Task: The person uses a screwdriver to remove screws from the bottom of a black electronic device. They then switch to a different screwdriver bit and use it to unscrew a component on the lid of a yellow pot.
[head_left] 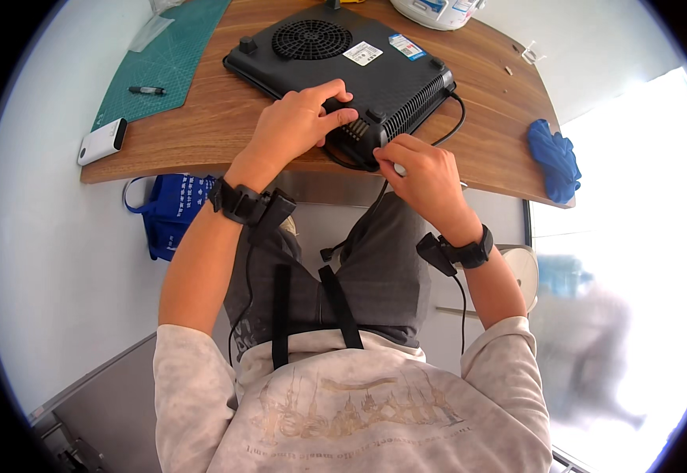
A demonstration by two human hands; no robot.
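A black induction cooker [383, 79] lies upside down on the desk, its round fan grille [312, 39] and rubber feet facing up. My left hand [300, 118] is at the near edge, index finger and thumb on the underside by the vent slots, the other fingers curled and partly hidden. At the near right corner my right hand [422, 169] is closed, fingertips pinched against the casing. A small pale end shows beneath its fingers; what it belongs to is hidden. A black power cord [460, 118] loops from the cooker's right side, and part of it passes below the near corner.
The wooden desk [178, 146] carries a green cutting mat [166, 71] with a black pen [146, 91], a white power bank [102, 142], a blue cloth [555, 162] and a white appliance [438, 12]. A blue bag [172, 217] is below the left edge.
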